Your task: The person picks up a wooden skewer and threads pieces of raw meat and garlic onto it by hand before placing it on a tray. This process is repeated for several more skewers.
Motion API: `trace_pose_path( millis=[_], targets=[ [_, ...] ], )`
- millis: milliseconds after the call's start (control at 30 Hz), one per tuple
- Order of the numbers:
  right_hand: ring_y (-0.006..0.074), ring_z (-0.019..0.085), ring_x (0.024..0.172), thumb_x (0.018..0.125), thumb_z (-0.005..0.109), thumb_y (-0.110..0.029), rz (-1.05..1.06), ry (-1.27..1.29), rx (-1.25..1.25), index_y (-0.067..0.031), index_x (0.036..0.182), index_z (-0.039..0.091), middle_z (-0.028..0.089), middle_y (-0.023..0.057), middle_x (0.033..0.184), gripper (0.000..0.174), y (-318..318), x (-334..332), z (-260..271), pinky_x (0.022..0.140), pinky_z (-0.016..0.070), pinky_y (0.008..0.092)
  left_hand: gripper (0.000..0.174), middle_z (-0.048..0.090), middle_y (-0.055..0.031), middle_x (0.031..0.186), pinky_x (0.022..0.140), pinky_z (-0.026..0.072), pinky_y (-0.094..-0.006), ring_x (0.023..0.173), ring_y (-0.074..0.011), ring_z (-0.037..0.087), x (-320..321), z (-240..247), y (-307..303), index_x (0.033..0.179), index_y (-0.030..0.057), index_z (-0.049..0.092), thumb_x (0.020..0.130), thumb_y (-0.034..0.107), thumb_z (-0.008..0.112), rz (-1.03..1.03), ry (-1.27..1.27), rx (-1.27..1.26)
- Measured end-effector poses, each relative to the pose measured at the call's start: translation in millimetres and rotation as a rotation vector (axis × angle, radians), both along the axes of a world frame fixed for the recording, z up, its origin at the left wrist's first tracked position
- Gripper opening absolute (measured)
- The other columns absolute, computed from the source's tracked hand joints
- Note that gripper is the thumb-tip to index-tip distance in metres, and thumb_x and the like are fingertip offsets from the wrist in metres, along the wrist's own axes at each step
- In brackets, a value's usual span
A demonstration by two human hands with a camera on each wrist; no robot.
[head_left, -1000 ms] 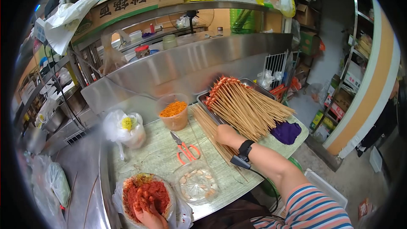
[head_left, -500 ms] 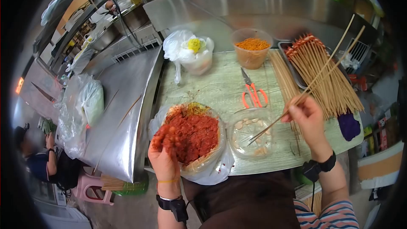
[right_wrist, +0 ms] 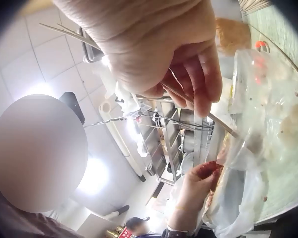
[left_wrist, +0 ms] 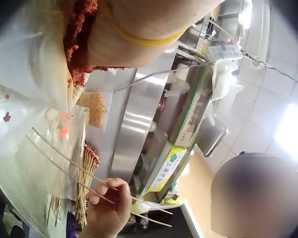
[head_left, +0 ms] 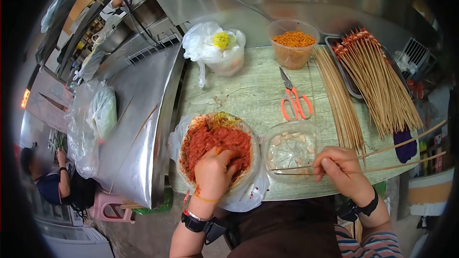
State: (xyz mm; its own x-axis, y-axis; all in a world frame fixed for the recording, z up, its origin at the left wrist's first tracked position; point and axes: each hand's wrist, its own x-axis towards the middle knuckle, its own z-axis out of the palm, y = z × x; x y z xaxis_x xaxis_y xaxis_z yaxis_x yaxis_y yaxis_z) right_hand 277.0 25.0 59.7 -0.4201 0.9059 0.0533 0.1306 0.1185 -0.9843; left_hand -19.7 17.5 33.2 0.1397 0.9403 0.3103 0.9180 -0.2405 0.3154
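In the head view my left hand (head_left: 213, 174) is in a bag-lined bowl (head_left: 252, 162) of red, mince-like mixture (head_left: 217, 138). Its fingers curl down into the mixture, which hides the fingertips. My right hand (head_left: 340, 168) pinches two bamboo skewers (head_left: 406, 161). They lie roughly level, their left ends over a clear plastic tub (head_left: 313, 138) with pale, clove-like pieces inside. The left wrist view also shows the right hand (left_wrist: 108, 206) around these two skewers. Red smears mark the fingers of the left hand (right_wrist: 193, 186) in the right wrist view.
Orange-handled scissors (head_left: 297, 107) lie behind the clear tub. Loose skewers (head_left: 342, 102) lie beside a metal tray (head_left: 332, 42) of loaded skewers (head_left: 382, 86). A tub of orange shreds (head_left: 292, 57) and a bagged white tub (head_left: 229, 64) stand at the back. Another person (head_left: 48, 177) is at far left.
My right hand has gone from the loose skewers to beside the clear tub with two skewers, now tilted level. The left hand came up covered in red mixture, then went back down into the bowl.
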Motion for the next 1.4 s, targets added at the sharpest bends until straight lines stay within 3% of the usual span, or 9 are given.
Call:
trace_pose_path(
  millis=[333,433,533,667,733,867,1167,1267,1400],
  targets=[
    [0.0122,0.059,0.060,0.093,0.047,-0.012,-0.021,0.010,0.094,0.0010,0.085,0.059,0.058,0.0068,0.074,0.019,-8,7,3,0.056,0.0464,0.0240,0.016,0.061,-0.0111,0.076,0.061,0.0491,-0.0394,0.072,-0.0302,0.061,15,1,21,0.082,0.0068,0.068,0.068,0.013,0.068,0.038,0.294,-0.133],
    [0.0120,0.059,0.059,0.093,0.047,-0.011,-0.056,0.037,0.094,0.0020,0.085,0.059,0.058,0.0073,0.074,0.019,-12,12,3,0.056,0.0465,0.0237,0.015,0.064,-0.0160,0.081,0.064,0.0499,-0.0379,0.073,-0.0303,0.063,-14,-12,19,0.088,0.0060,0.068,0.074,0.011,0.065,0.026,-0.096,-0.131],
    [0.0118,0.059,0.059,0.093,0.046,-0.010,-0.092,0.082,0.081,0.0034,0.085,0.059,0.059,0.0081,0.074,0.020,-15,15,1,0.056,0.0466,0.0235,0.022,0.068,-0.0103,0.085,0.070,0.0497,-0.0270,0.079,-0.0179,0.065,-29,-13,9,0.093,0.0002,0.066,0.074,-0.007,0.057,0.082,-0.609,-0.146],
    [0.0120,0.059,0.060,0.093,0.046,-0.009,-0.131,0.110,0.067,0.0046,0.085,0.059,0.058,0.0089,0.075,0.021,-18,14,0,0.056,0.0463,0.0236,0.024,0.067,-0.0063,0.082,0.070,0.0489,-0.0252,0.079,-0.0138,0.063,-41,-20,-1,0.093,-0.0018,0.065,0.074,-0.011,0.053,0.185,-0.910,-0.097],
    [0.0126,0.059,0.060,0.093,0.046,-0.009,-0.177,0.068,0.136,0.0048,0.085,0.059,0.058,0.0092,0.075,0.021,-18,14,0,0.056,0.0461,0.0241,0.022,0.067,-0.0061,0.081,0.069,0.0485,-0.0250,0.077,-0.0128,0.062,-46,-19,-4,0.091,-0.0012,0.066,0.075,-0.011,0.054,0.186,-0.675,-0.015],
    [0.0142,0.057,0.059,0.093,0.045,-0.008,-0.262,0.017,0.324,0.0050,0.085,0.059,0.057,0.0097,0.074,0.021,-6,8,0,0.057,0.0456,0.0262,0.025,0.065,-0.0126,0.086,0.074,0.0486,-0.0365,0.081,-0.0321,0.061,-53,-18,-10,0.085,0.0030,0.067,0.064,-0.007,0.059,0.099,-0.199,0.018],
    [0.0224,0.055,0.063,0.092,0.047,-0.010,-0.122,-0.112,0.468,0.0034,0.082,0.059,0.055,0.0105,0.069,0.020,15,-13,-9,0.057,0.0444,0.0314,0.024,0.057,-0.0112,0.083,0.072,0.0468,-0.0390,0.086,-0.0287,0.056,-13,5,-13,0.083,0.0082,0.068,0.059,0.006,0.067,0.064,0.427,0.192],
    [0.0211,0.055,0.062,0.092,0.048,-0.013,-0.157,-0.076,0.317,0.0027,0.081,0.059,0.056,0.0097,0.069,0.022,9,-11,-11,0.058,0.0446,0.0313,0.017,0.059,-0.0103,0.086,0.067,0.0479,-0.0391,0.082,-0.0285,0.058,-14,0,-11,0.085,0.0090,0.065,0.070,0.009,0.058,0.049,0.438,0.208],
    [0.0182,0.056,0.060,0.093,0.048,-0.015,-0.187,0.011,0.316,0.0022,0.080,0.060,0.056,0.0077,0.066,0.025,11,-9,-16,0.059,0.0448,0.0303,0.032,0.058,-0.0098,0.077,0.062,0.0484,-0.0382,0.072,-0.0286,0.060,-14,-9,-13,0.092,0.0077,0.066,0.061,0.003,0.063,-0.005,0.368,0.061]
  ],
)
